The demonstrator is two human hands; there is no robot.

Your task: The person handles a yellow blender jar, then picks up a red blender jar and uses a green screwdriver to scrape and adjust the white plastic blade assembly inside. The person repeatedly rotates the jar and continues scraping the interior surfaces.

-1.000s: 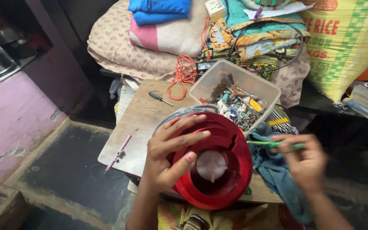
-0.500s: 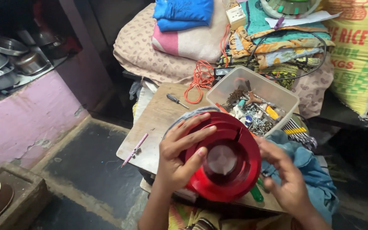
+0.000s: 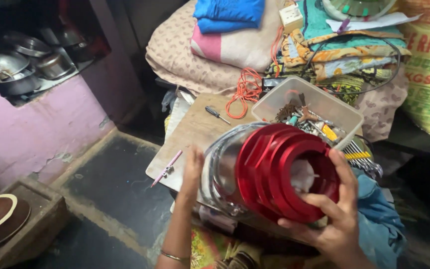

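Two hands grip one ribbed red plastic housing [image 3: 282, 172] with a clear round shell, tilted on its side above the wooden counter [image 3: 195, 132]. The left hand [image 3: 191, 172] presses flat against its clear side, fingers together; the right hand [image 3: 332, 214] curls its fingers over the red rim. Behind the housing sits a clear plastic tub of small parts [image 3: 308, 110]; a small screwdriver [image 3: 217, 114] lies beside that tub

We hold the ribbed housing [image 3: 279, 174] on its side above the near edge of the table [image 3: 200, 129], our left hand [image 3: 192, 172] against its left end, our right hand [image 3: 332, 214] at its open right end. Behind it sits the parts box [image 3: 309, 107]. A screwdriver [image 3: 217, 114] lies left of that box, a pen [image 3: 166, 168] at the table's left edge. A cloth [image 3: 379, 219] lies right of our right hand.
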